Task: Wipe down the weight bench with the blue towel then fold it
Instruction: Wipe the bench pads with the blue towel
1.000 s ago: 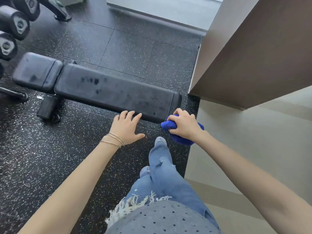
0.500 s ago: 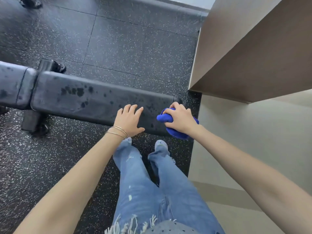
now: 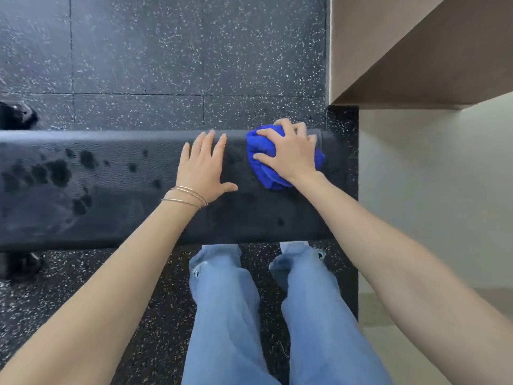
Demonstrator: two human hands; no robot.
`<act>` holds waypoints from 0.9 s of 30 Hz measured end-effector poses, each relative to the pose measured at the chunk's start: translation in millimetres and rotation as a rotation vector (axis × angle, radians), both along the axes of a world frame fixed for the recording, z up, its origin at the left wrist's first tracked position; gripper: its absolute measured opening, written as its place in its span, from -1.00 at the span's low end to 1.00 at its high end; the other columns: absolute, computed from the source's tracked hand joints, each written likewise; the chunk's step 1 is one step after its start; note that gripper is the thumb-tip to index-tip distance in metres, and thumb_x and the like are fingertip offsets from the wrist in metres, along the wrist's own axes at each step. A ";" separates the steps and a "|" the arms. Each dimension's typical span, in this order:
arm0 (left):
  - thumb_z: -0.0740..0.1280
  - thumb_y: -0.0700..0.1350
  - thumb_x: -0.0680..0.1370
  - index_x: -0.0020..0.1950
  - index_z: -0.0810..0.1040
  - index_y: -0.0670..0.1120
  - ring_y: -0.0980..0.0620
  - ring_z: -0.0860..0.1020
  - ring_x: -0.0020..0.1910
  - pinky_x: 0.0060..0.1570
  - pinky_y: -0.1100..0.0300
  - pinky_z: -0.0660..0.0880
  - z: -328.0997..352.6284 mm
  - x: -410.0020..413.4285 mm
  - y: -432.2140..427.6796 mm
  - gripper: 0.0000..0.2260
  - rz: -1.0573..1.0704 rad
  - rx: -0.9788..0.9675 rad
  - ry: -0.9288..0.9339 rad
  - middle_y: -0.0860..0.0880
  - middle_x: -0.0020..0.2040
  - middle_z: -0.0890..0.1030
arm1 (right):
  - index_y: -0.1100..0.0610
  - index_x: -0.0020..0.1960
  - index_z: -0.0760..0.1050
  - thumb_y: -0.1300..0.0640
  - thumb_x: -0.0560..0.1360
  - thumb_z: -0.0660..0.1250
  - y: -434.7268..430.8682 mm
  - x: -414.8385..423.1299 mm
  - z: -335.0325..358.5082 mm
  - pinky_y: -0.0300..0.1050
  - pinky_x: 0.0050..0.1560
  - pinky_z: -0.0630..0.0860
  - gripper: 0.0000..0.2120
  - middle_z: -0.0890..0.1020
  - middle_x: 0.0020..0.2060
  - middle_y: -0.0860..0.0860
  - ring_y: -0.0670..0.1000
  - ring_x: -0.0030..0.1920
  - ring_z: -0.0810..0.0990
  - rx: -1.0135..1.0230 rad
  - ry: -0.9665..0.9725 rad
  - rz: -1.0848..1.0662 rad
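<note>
Now that the crumpled blue cloth towel (image 3: 262,162) is up from the near edge onto the right end of the black padded bench (image 3: 111,195), the right hand (image 3: 290,152) grips it with curled fingers; the left hand (image 3: 204,170) lies flat, open. Wiping can start.

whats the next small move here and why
Probably sweep the right hand and its bunched blue towel leftward along the bench: it sits at the right end, dark spots lie further left, and the flat left hand is in the path.
</note>
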State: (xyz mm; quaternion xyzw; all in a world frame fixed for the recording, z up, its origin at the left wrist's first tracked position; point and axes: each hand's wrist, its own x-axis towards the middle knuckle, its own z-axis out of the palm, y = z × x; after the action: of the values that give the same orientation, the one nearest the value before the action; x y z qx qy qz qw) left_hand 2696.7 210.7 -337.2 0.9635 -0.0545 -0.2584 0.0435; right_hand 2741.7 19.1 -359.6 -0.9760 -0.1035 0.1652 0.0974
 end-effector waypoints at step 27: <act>0.55 0.27 0.13 0.54 -0.09 -0.20 -0.21 0.06 0.51 0.44 -0.23 0.01 -46.4 31.6 -14.3 0.24 -0.304 0.133 0.042 -0.21 0.55 0.03 | -0.12 0.08 0.51 -0.09 0.37 0.31 7.1 50.2 -34.1 0.06 0.08 0.29 -0.72 0.49 0.17 -0.03 0.12 0.16 0.42 -0.046 -0.117 -0.294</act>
State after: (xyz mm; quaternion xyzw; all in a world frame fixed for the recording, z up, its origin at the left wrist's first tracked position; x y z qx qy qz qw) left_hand 2728.3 196.4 -383.6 0.9392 -0.1816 -0.2853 -0.0591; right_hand 2791.9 26.2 -393.7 -0.9905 0.0390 0.0942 0.0921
